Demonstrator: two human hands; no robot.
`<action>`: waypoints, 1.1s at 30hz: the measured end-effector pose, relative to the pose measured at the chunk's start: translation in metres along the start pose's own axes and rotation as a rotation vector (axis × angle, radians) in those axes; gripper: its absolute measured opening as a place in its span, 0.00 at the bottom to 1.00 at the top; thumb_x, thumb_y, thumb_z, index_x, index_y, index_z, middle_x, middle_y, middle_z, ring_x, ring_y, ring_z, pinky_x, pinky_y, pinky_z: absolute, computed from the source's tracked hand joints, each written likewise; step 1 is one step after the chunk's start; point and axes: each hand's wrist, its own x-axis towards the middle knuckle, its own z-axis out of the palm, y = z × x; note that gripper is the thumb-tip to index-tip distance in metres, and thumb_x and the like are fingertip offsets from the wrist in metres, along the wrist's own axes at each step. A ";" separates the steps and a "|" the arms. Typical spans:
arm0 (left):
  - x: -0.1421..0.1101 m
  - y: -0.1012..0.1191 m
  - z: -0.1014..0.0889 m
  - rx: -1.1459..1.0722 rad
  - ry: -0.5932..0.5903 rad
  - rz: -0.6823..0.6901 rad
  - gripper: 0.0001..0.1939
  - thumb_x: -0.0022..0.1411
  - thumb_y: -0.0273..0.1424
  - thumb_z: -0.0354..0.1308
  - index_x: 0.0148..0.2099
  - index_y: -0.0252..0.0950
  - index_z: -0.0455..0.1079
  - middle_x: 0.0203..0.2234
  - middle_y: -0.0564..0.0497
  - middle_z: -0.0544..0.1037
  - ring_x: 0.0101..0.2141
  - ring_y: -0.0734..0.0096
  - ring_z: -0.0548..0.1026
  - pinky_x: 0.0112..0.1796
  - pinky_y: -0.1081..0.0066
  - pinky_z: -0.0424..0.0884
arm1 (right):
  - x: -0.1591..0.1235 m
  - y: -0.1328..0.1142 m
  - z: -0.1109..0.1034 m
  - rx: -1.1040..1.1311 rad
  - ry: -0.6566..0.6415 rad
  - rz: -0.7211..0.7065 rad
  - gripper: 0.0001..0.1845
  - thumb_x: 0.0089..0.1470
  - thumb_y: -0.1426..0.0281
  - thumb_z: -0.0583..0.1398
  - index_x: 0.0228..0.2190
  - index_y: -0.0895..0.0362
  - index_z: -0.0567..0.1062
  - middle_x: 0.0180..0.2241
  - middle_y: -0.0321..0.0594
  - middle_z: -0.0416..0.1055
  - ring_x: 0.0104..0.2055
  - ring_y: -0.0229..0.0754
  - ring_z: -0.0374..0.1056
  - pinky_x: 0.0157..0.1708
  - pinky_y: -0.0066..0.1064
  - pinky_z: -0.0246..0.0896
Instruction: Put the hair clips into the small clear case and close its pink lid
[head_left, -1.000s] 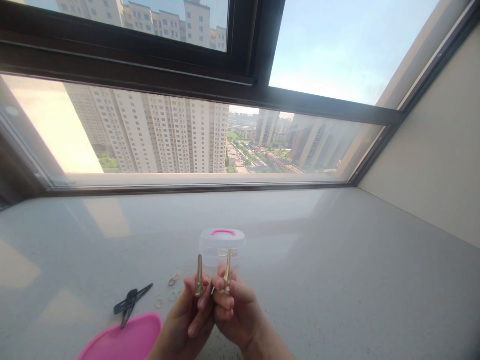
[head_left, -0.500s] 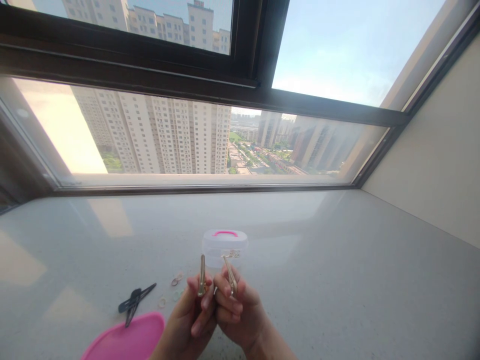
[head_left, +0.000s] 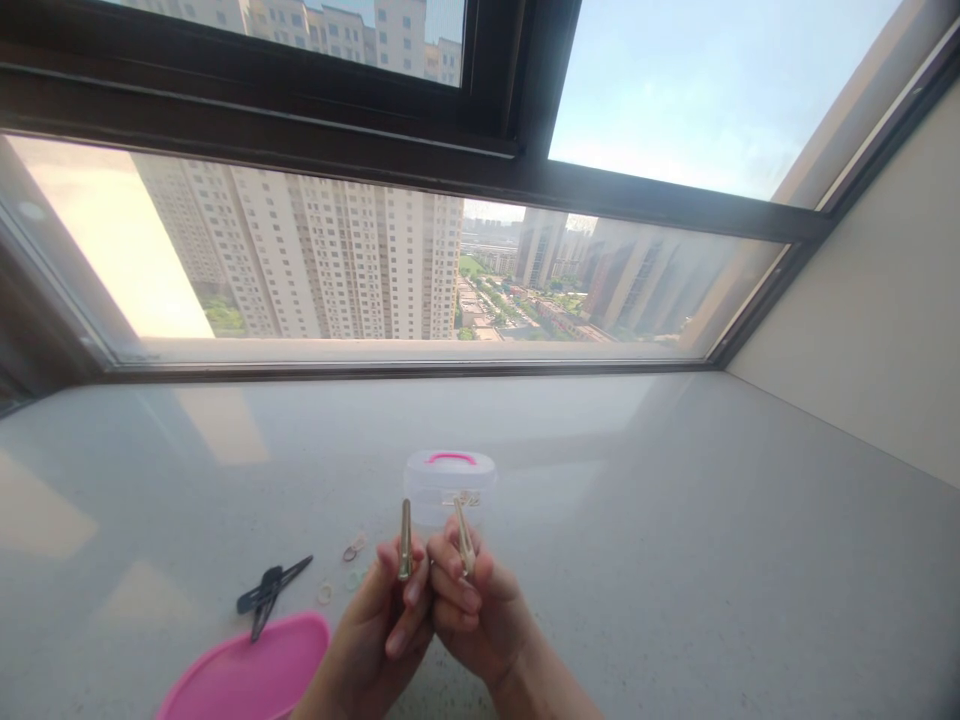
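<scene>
My left hand (head_left: 382, 625) pinches a gold metal hair clip (head_left: 406, 540) that points upward. Close beside it, touching at the fingers, my right hand (head_left: 480, 610) is closed on a second gold hair clip (head_left: 464, 540), tilted a little to the left. Just behind the clips stands a clear plastic box (head_left: 450, 475) with a pink handle on its lid; its lower part is partly hidden by my hands. Several small elastic hair ties (head_left: 325, 593) lie on the sill left of my left hand.
Two dark snap hair clips (head_left: 270, 592) lie crossed at the left, one tip over the rim of a pink tray (head_left: 251, 670). The pale speckled sill (head_left: 675, 540) runs back to a dark window frame (head_left: 420, 373). A wall (head_left: 885, 300) rises on the right.
The clip in my right hand has turned from nearly upright to leaning left. My left hand keeps its clip upright. The view has shifted slightly.
</scene>
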 end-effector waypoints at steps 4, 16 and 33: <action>0.000 0.001 0.001 -0.002 0.015 0.009 0.15 0.54 0.42 0.62 0.31 0.35 0.71 0.16 0.62 0.67 0.10 0.92 0.46 0.15 0.85 0.53 | 0.001 0.000 0.001 -0.001 0.002 -0.008 0.18 0.40 0.67 0.71 0.34 0.59 0.74 0.23 0.27 0.62 0.15 0.22 0.45 0.11 0.12 0.44; -0.001 0.001 0.002 -0.084 -0.053 -0.027 0.14 0.58 0.40 0.58 0.30 0.35 0.68 0.14 0.64 0.58 0.11 0.89 0.43 0.15 0.85 0.55 | -0.001 -0.001 0.002 -0.003 0.032 0.006 0.18 0.38 0.67 0.72 0.32 0.59 0.75 0.22 0.27 0.63 0.14 0.22 0.44 0.10 0.11 0.43; 0.005 -0.008 0.007 0.530 0.425 0.196 0.21 0.57 0.42 0.58 0.18 0.37 0.60 0.08 0.61 0.58 0.09 0.83 0.51 0.10 0.80 0.45 | 0.004 -0.001 -0.003 -0.130 0.132 0.068 0.13 0.38 0.73 0.71 0.28 0.61 0.74 0.17 0.28 0.66 0.10 0.20 0.42 0.08 0.13 0.38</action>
